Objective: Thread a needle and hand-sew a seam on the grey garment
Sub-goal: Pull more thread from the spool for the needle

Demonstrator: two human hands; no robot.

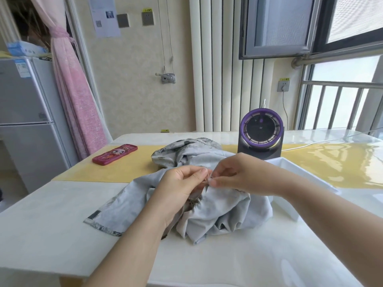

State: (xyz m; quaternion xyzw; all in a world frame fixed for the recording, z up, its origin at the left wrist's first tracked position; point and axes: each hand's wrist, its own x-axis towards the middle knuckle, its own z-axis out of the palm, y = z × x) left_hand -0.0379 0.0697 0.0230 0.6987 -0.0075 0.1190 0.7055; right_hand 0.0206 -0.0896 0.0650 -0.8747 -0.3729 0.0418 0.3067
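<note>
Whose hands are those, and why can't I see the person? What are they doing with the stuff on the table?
The camera sits on the person's head and looks down, so you see only their arms, as if through their own eyes. There is just this one picture. The left hand holds up a fold of the grey garment, which lies bunched on the white table. The right hand pinches a thin needle at that fold. The thread is too fine to see here. Farther back are a red phone, a round purple fan and a white tray.
</note>
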